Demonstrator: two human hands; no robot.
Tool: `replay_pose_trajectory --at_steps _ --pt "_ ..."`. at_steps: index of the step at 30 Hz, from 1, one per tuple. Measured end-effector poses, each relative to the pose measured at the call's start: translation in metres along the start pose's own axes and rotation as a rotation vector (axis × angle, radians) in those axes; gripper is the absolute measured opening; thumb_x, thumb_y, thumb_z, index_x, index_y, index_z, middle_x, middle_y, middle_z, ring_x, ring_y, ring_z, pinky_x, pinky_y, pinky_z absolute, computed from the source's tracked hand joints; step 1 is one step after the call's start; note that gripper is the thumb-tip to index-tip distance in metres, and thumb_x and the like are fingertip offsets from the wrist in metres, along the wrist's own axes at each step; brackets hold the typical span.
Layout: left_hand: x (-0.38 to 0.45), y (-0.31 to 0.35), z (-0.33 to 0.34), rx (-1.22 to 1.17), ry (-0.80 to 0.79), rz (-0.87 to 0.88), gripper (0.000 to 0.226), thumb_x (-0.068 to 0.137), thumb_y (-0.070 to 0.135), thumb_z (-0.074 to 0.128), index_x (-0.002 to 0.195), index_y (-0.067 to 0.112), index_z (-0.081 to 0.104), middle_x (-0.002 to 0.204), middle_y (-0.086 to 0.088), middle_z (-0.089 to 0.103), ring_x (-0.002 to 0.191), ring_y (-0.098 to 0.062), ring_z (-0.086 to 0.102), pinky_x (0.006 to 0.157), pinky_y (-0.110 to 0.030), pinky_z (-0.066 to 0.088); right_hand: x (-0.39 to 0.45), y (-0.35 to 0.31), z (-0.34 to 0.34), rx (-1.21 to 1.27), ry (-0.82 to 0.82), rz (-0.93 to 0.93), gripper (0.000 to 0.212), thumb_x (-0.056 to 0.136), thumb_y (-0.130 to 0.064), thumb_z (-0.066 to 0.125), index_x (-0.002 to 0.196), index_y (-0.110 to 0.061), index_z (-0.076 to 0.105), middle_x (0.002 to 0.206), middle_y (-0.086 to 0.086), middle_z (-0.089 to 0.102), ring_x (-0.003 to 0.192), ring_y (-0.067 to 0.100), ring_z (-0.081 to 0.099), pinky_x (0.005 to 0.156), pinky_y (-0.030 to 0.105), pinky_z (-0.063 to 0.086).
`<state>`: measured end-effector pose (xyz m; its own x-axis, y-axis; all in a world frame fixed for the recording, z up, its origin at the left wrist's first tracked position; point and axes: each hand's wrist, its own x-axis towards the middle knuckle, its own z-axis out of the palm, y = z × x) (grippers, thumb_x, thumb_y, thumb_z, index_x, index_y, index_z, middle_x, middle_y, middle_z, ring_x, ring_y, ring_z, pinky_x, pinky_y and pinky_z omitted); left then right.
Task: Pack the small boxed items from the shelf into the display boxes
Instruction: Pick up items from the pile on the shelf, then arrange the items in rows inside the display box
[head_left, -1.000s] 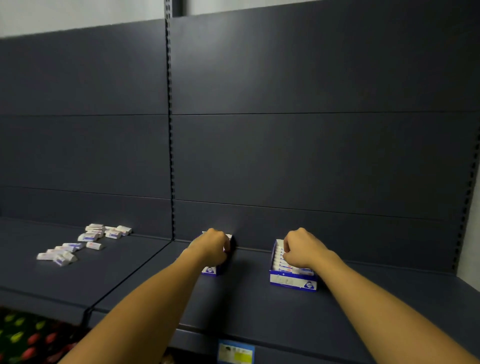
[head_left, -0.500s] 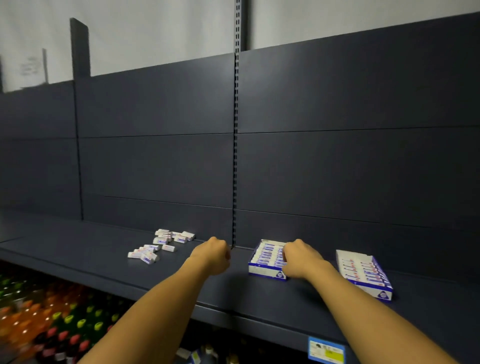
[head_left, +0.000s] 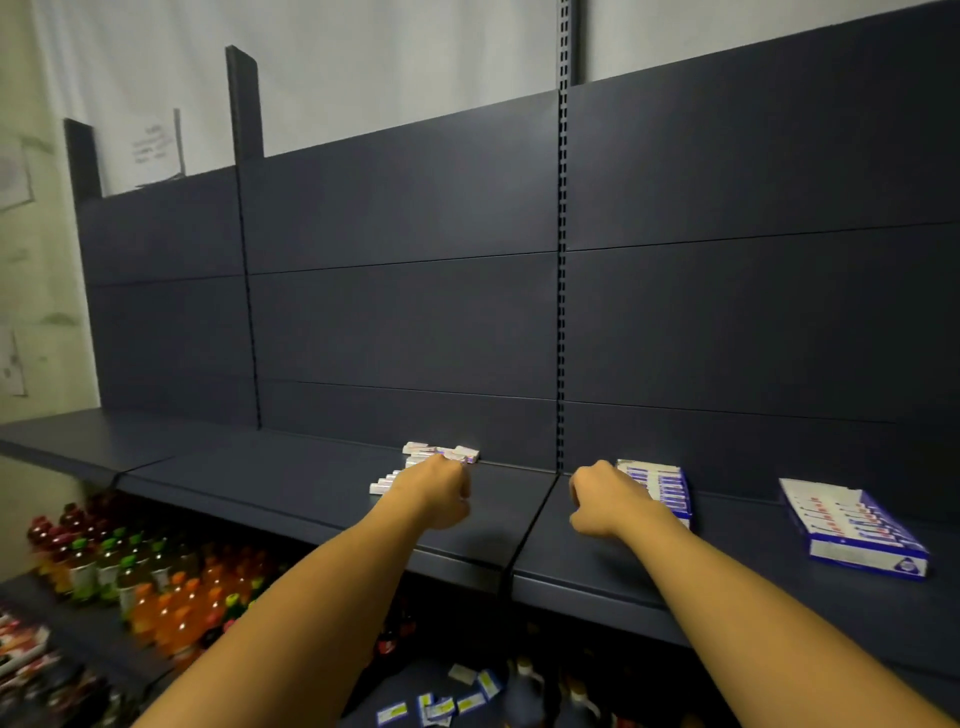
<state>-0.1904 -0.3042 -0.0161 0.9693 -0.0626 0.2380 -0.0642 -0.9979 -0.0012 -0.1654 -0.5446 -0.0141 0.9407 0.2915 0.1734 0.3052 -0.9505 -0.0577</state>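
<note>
Head view
Shapes: small white cardboard boxes (head_left: 423, 465) lie loose in a pile; two flat blue-and-white display boxes, one (head_left: 662, 488) near the middle, one (head_left: 852, 527) further right, both filled in rows.
Left hand (head_left: 441, 491): fingers curled, over the pile; grip cannot be told.
Right hand (head_left: 605, 501): curled, touching the nearer display box; grip cannot be told.
Surface: smooth dark metal shelf (head_left: 291, 475) with panelled back; bottles (head_left: 130, 577) below, pale wall above.
Change: half a second ago the left hand was right of the pile; it has since reached it.
</note>
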Motion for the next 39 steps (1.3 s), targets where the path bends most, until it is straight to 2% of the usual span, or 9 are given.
replay_pose_trajectory --at_steps 8,12,17,22,32,36,39 --pt "-0.004 -0.07 0.012 -0.005 -0.034 -0.076 0.027 0.093 0.027 0.062 0.116 0.018 0.072 0.119 -0.008 0.064 0.1 -0.029 0.064 0.089 -0.042 0.057 0.028 -0.051 0.011 0.01 -0.041 -0.089 0.026 0.082 -0.007 0.059 0.106 -0.005 0.069 0.107 0.014 0.064 0.091 0.031 0.067 0.079 0.042 0.059" --pt "0.0 -0.098 0.026 0.015 -0.069 -0.102 0.026 0.092 0.023 0.061 0.114 0.014 0.071 0.117 -0.009 0.064 0.098 -0.03 0.065 0.088 -0.043 0.058 0.054 -0.07 0.025 0.027 -0.064 -0.099 0.03 0.08 -0.002 0.056 0.108 -0.003 0.068 0.108 0.016 0.064 0.094 0.033 0.068 0.073 0.039 0.057" --pt "0.024 -0.137 0.033 0.024 -0.101 -0.106 0.026 0.095 0.023 0.06 0.117 0.014 0.071 0.117 -0.009 0.066 0.099 -0.029 0.065 0.088 -0.041 0.058 0.097 -0.091 0.042 0.049 -0.068 -0.091 0.033 0.082 -0.003 0.055 0.112 -0.004 0.068 0.113 0.016 0.064 0.1 0.032 0.067 0.084 0.044 0.058" --pt "0.061 -0.17 0.031 0.012 -0.081 -0.133 0.025 0.092 0.019 0.058 0.111 0.015 0.073 0.113 -0.007 0.067 0.096 -0.027 0.066 0.085 -0.039 0.059 0.14 -0.105 0.047 0.054 -0.062 -0.085 0.027 0.083 -0.004 0.057 0.107 -0.009 0.069 0.111 0.011 0.063 0.095 0.029 0.066 0.082 0.041 0.059" --pt "0.133 -0.192 0.041 -0.039 -0.057 -0.015 0.024 0.094 0.013 0.057 0.111 0.016 0.074 0.112 -0.006 0.07 0.094 -0.026 0.067 0.083 -0.038 0.058 0.204 -0.119 0.045 0.063 -0.06 -0.047 0.024 0.083 -0.005 0.056 0.102 -0.012 0.069 0.106 0.009 0.062 0.091 0.026 0.065 0.079 0.037 0.058" --pt "0.157 -0.199 0.057 -0.052 -0.07 0.031 0.026 0.096 0.011 0.058 0.117 0.014 0.073 0.118 -0.008 0.069 0.101 -0.027 0.067 0.091 -0.039 0.057 0.217 -0.124 0.052 0.052 -0.065 -0.05 0.021 0.083 -0.005 0.058 0.1 -0.012 0.069 0.105 0.008 0.063 0.09 0.025 0.064 0.078 0.036 0.058" --pt "0.175 -0.204 0.067 -0.055 -0.066 0.061 0.028 0.094 0.009 0.057 0.117 0.015 0.072 0.122 -0.009 0.066 0.103 -0.029 0.066 0.091 -0.041 0.057 0.224 -0.126 0.056 0.057 -0.059 -0.046 0.021 0.085 -0.006 0.06 0.101 -0.014 0.071 0.108 0.008 0.063 0.093 0.026 0.065 0.079 0.035 0.058"
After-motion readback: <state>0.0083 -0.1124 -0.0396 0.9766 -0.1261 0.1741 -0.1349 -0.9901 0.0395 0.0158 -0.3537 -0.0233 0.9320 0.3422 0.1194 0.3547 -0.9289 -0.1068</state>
